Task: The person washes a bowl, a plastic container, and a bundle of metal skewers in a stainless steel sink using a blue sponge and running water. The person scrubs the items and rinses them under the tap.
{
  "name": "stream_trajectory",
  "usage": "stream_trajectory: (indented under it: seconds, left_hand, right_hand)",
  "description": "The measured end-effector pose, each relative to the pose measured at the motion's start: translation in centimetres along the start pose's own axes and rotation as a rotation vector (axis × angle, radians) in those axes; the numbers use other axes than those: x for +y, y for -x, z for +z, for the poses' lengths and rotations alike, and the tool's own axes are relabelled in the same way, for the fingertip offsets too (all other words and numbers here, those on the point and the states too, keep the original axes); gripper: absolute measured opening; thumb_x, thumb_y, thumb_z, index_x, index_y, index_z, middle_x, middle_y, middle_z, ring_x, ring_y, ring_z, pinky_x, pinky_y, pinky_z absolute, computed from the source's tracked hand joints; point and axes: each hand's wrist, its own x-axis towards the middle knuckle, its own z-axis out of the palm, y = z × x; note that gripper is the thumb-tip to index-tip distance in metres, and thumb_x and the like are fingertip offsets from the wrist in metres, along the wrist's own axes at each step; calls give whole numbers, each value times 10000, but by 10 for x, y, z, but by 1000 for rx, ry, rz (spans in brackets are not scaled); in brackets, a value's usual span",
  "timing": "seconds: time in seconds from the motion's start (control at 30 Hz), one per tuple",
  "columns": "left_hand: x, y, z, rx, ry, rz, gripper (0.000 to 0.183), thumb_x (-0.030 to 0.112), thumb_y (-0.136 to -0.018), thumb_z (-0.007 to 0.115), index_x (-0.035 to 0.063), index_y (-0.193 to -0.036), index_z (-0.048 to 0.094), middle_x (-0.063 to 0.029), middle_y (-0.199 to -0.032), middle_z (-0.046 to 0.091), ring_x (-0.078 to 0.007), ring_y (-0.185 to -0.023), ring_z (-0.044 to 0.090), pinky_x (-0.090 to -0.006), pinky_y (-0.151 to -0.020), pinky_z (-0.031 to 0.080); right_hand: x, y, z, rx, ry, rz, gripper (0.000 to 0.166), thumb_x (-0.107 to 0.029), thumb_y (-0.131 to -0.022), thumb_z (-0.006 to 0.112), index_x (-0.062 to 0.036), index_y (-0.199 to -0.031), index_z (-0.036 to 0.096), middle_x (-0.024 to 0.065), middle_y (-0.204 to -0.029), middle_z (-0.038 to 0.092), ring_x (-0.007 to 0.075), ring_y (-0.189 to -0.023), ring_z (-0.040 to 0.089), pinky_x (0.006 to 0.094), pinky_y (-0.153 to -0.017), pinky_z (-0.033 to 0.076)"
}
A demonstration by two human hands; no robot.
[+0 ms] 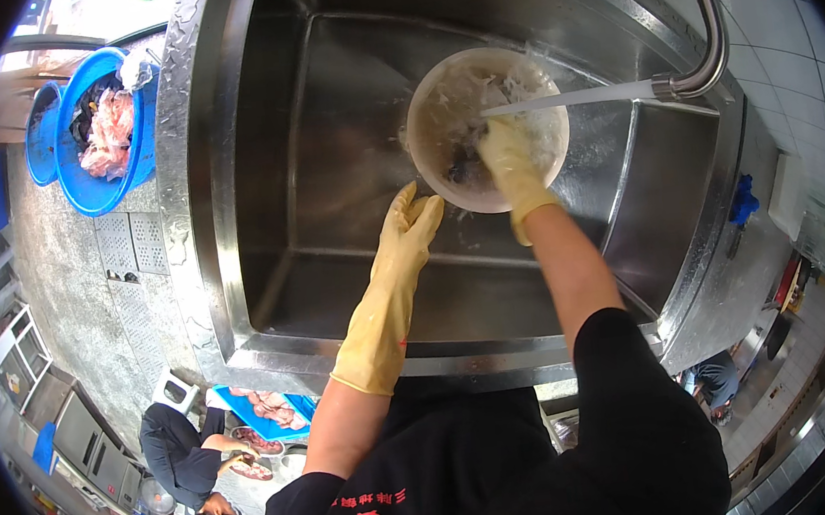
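Observation:
A round, light-coloured basin rests on the floor of a deep stainless steel sink. Water streams from the curved metal faucet into it and churns the surface. Dark and pale contents show through the water, too blurred to name. My right hand, in a yellow rubber glove, reaches into the basin; its fingers are hidden by water, so its grip is unclear. Just outside the basin's near left rim, my left hand, gloved the same way, holds nothing, thumb apart from the fingers.
Left of the sink stand blue tubs, one with pink plastic bags inside. Behind me at left, a person handles meat beside a blue tray. Another person is at lower right. A tiled wall borders the sink's right.

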Motion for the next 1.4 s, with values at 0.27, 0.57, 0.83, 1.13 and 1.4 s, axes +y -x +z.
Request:
stream_trajectory:
  seconds: [0.27, 0.57, 0.83, 1.13, 1.4]
  left_hand:
    - [15, 8, 4, 6, -43, -31, 820, 403, -997, 673, -23, -1595, 307, -210, -1494, 529, -262, -1389, 509, -419, -1129, 432]
    - [8, 3, 4, 16, -54, -12, 823, 400, -1002, 672, -24, -1600, 297, -211, -1497, 513, -266, -1389, 509, -417, -1115, 451]
    - [8, 4, -1, 25, -35, -11, 814, 402, -996, 682, -9, -1597, 317, -192, -1481, 530, -260, -1365, 527, -407, -1100, 460]
    - [9, 8, -2, 33, -47, -10, 792, 401, -998, 680, -7, -1587, 342, -185, -1462, 542, -258, -1360, 534, -406, -1106, 464]
    - [9, 7, 0, 19, -42, -31, 779, 388, -1006, 674, 5, -1594, 336, -167, -1447, 550, -241, -1346, 541, -390, -1100, 464]
  right_hand:
    - [26, -14, 31, 91, 179, -29, 575, -166, -836, 743, -114, -1392, 604, 171, -1502, 535, 386, -1326, 562, 454, -1088, 491]
    - [23, -15, 56, 328, 263, 165, 447, -206, -827, 744, -105, -1261, 704, 197, -1328, 663, 397, -1260, 605, 454, -1084, 488]
    - [9, -5, 19, 249, 3, 134, 382, -89, -914, 590, -122, -1275, 712, 136, -1289, 693, 382, -1218, 625, 470, -1113, 459]
    - [-1, -11, 22, -38, 175, 50, 436, -293, -1036, 469, -66, -1372, 629, 220, -1449, 571, 341, -1345, 556, 414, -1146, 430]
    - [20, -11, 4, 64, -136, 82, 567, -179, -927, 644, -116, -1476, 520, 162, -1553, 479, 374, -1415, 450, 496, -1196, 353]
